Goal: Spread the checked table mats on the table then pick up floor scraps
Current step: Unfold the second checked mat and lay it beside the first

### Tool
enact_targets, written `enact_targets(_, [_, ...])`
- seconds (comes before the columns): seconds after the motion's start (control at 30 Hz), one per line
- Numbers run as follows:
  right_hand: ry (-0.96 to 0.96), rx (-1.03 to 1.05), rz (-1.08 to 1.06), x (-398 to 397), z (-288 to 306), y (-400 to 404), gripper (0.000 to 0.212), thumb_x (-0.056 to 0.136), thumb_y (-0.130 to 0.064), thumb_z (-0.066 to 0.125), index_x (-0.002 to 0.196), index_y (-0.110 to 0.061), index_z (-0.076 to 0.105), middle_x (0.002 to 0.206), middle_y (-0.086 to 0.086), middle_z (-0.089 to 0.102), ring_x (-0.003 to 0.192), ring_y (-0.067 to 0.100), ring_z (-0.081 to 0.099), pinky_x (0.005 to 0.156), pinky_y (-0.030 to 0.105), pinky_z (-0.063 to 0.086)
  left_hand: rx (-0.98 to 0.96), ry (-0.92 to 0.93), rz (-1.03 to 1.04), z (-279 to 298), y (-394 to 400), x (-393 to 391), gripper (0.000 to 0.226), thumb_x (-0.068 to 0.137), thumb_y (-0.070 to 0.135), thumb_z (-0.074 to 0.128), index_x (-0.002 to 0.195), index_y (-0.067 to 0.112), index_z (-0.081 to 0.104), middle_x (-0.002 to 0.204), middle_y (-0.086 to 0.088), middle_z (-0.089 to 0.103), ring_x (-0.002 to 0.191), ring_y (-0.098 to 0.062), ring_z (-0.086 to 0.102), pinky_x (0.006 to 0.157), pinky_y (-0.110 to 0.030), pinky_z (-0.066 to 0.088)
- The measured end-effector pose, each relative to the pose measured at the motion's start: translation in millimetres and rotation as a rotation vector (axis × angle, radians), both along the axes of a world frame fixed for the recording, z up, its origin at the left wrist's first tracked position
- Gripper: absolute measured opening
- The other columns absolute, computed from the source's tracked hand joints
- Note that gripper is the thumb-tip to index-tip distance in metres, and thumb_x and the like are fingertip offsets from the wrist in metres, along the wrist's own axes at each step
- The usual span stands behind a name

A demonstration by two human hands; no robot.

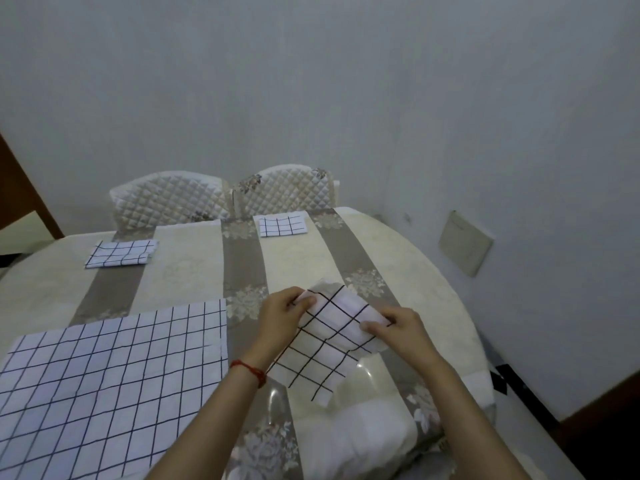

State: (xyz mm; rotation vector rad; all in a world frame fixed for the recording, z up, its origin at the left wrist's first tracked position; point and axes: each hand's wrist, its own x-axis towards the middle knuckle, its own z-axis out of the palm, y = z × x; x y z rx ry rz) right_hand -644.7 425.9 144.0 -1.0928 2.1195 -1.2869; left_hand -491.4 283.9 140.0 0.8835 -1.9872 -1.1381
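Observation:
A folded white mat with black checks (325,344) hangs just above the table's near right side. My left hand (282,317) pinches its upper left corner and my right hand (398,329) pinches its right edge, so the cloth is partly unfolded between them. One checked mat (104,386) lies spread flat on the near left of the table. Two more mats stay folded at the far side: one at the far left (121,253), one at the far middle (282,225).
The table (194,265) wears a cream and grey striped floral cloth under clear plastic. Two quilted chairs (221,199) stand against its far edge by the wall. A dark floor strip (588,441) shows at the lower right, and a wooden door frame (24,199) at the left.

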Motion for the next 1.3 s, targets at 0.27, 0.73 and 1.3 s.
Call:
enact_targets(0.27, [-0.332,-0.190,-0.075,-5,-1,-2,0.015,0.080,0.003,0.065,0.071,-0.009,0.068,0.053,-0.010,0.068,0.055,0.000,0.063,0.055,0.012,0.050,0.198,0.146,0.084,16,-16,4,0.029,0.087,0.015,0.059,0.069,-0.007,0.055,0.062,-0.009,0.043,0.062,-0.015,0.039,0.061,-0.027,0.030])
enact_targets(0.73, [-0.223,-0.297,-0.137,23,20,-43,0.021,0.084,-0.009,0.064,0.080,0.011,0.067,0.070,0.031,0.061,0.065,0.020,0.052,0.059,0.029,0.043,0.141,0.109,0.077,12,39,-27,0.017,0.083,0.025,0.064,0.098,0.017,0.063,0.100,0.003,0.064,0.091,-0.012,0.061,0.069,-0.012,0.043])
enact_targets(1.3, [-0.288,-0.295,-0.117,24,20,-49,0.031,0.095,-0.010,0.046,0.071,0.002,0.062,0.062,0.007,0.066,0.061,0.014,0.062,0.057,0.024,0.055,0.378,0.218,0.101,15,14,-19,0.026,0.088,0.015,0.057,0.062,0.012,0.059,0.060,-0.009,0.052,0.059,-0.017,0.045,0.059,-0.027,0.038])
